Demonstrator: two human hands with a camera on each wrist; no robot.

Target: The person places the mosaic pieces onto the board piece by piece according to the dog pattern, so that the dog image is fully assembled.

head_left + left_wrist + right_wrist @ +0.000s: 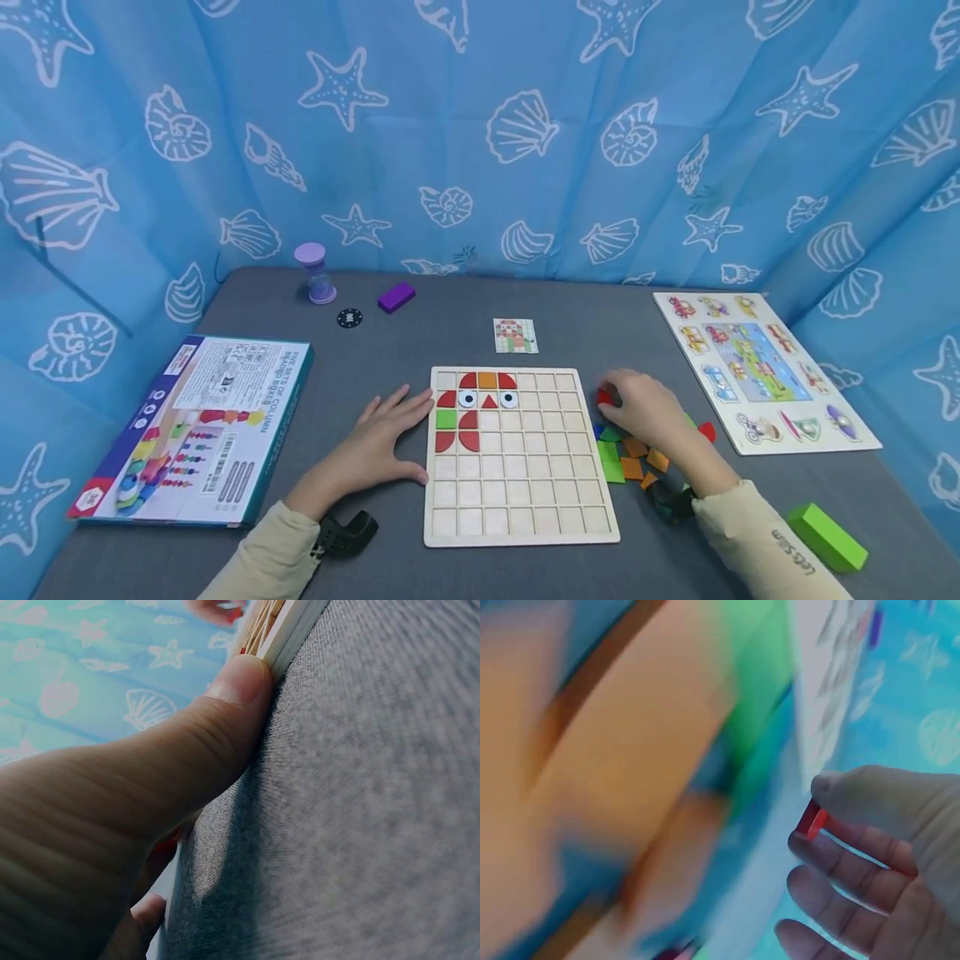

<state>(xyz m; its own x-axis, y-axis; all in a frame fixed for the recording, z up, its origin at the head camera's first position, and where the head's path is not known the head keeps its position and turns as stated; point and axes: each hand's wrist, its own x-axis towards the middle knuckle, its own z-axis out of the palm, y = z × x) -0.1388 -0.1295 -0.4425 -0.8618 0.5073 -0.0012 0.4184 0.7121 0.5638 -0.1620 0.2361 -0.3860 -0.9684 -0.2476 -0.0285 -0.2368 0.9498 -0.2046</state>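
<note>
A square wooden grid board (525, 492) lies on the grey table, with red, orange and green pieces and two eye pieces in its upper left cells. My left hand (378, 446) spreads at the board's left side, its thumb (240, 682) touching the edge. Beyond the board's right side, my right hand (641, 404) pinches a small red piece (811, 820) between thumb and forefinger. Beneath that hand lies a pile of loose pieces, among them a green square (611, 461) and an orange square (632, 468); the hand and wrist hide part of it.
A small pattern card (515, 336) lies behind the board. At the left are a flat box (202, 433), an hourglass (318, 275), a black disc (349, 317) and a purple block (396, 297). To the right lie a picture puzzle board (765, 375) and a green block (827, 537).
</note>
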